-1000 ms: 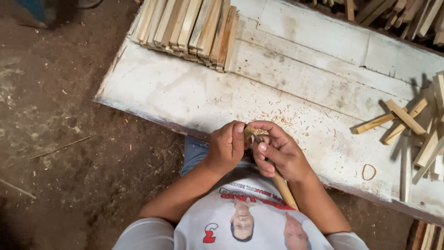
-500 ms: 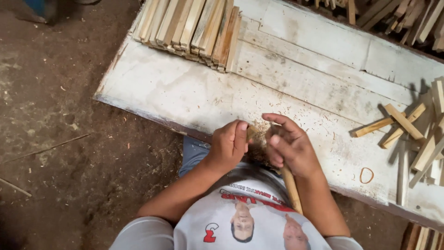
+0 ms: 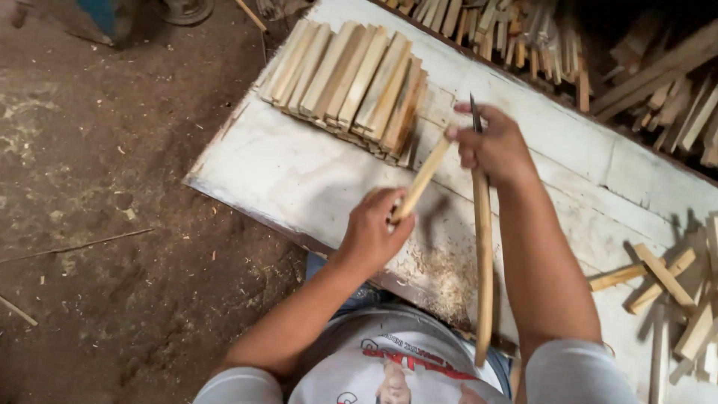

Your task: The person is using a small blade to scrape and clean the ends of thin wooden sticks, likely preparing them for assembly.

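Over the table (image 3: 299, 172), right hand (image 3: 497, 150) now raised.

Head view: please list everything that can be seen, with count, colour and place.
board: one, whitish, across the middle.
stack of sticks: one, pale wood, on the board's far-left end.
loose sticks: several, pale, right edge.
shavings: a patch, light brown, on the board's near edge.
ground: brown dirt, left.
stick: one, pale, between both hands.
knife: one, long wooden handle, in right hand.
left hand: grips stick's lower end.
right hand: holds knife at stick's top.
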